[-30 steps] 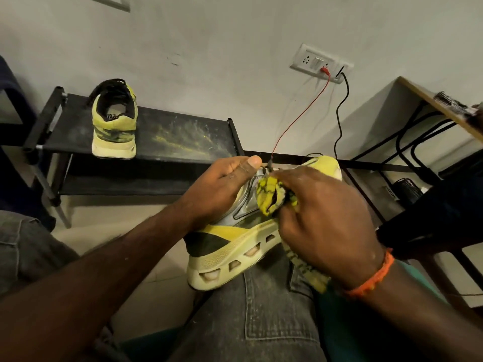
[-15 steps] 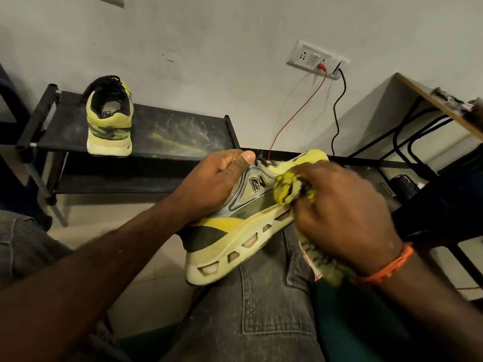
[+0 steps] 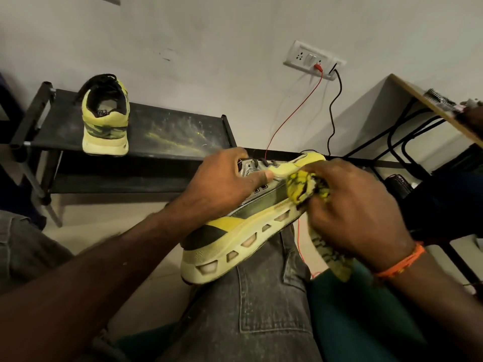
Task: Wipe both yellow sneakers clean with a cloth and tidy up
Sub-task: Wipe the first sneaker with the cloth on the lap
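1. A second yellow sneaker stands heel-out on the black shoe rack.
2. The left hand has its grip clenched around the laced top of the yellow sneaker lying on the person's jeans-clad thigh.
3. The right hand has its grip bunching a yellow-black cloth against that sneaker's forefoot side.

The left hand gripped a yellow sneaker resting on the person's knee, while the right hand pressed a bunched yellow cloth against its side. The other sneaker stood on a black shelf.
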